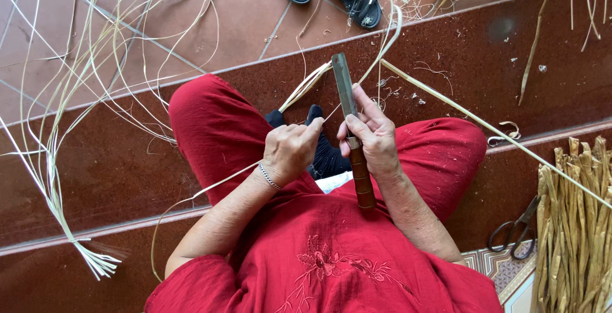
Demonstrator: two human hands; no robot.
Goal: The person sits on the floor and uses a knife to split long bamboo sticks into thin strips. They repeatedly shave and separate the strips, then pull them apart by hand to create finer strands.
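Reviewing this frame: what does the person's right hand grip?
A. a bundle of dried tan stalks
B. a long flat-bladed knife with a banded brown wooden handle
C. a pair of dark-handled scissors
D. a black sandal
B: the right hand closes around the long flat-bladed knife with a banded brown wooden handle, blade pointing away from the body, while the dark-handled scissors lie untouched on the floor.
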